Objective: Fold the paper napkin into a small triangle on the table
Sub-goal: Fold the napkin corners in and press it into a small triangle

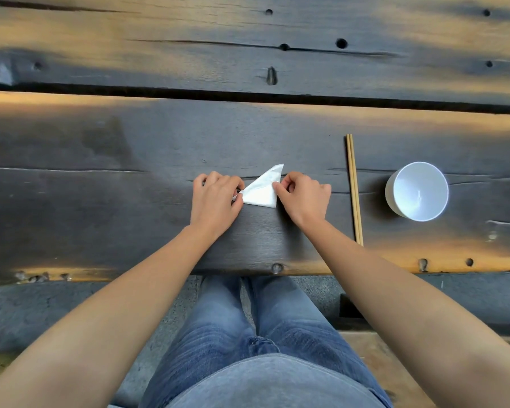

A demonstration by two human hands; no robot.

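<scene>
A white paper napkin (262, 189) lies on the dark wooden table (130, 201) in a triangle shape, with one point toward the far right. My left hand (215, 198) pinches its left corner between thumb and forefinger. My right hand (304, 195) pinches its right edge with curled fingers. The napkin's left tip is partly hidden under my left fingers.
A pair of wooden chopsticks (354, 189) lies lengthwise to the right of my right hand. Farther right stands a white bowl (418, 191). A deep gap (248, 97) runs across the table between planks. The table's near edge (277, 270) is above my knees.
</scene>
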